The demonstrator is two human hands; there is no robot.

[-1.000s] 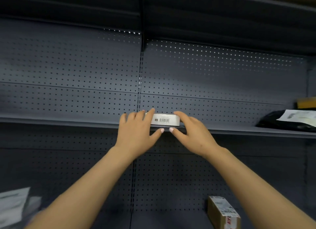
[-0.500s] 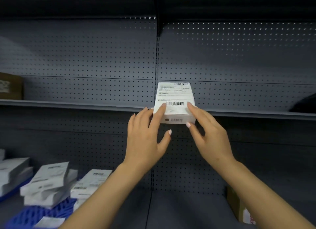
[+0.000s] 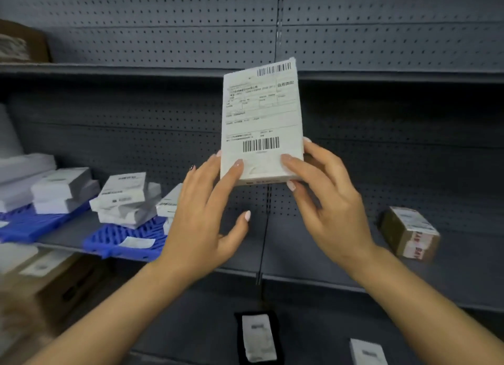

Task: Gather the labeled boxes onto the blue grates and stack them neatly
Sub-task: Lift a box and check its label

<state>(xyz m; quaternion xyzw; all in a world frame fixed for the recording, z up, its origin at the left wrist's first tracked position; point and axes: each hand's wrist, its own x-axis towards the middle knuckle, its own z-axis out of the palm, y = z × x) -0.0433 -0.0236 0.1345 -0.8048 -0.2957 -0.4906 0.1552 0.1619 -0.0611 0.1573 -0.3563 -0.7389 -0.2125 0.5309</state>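
White card makes up the box [image 3: 261, 124] that both hands hold up in the middle of the frame, in front of the grey shelf [image 3: 381, 75]. Its long side runs up and down, and the label faces the person. The left hand [image 3: 203, 214] touches the box's lower left corner with its fingertips while its thumb hangs free below. The right hand [image 3: 327, 201] pinches the lower right corner, fingers on the front and thumb under the bottom edge. The blue grates [image 3: 125, 236] lie at the lower left of the frame, with piles of white boxes [image 3: 125, 198] on them. So the box probably has to go left and down, and be laid flat. The left hand is nearer the grates.
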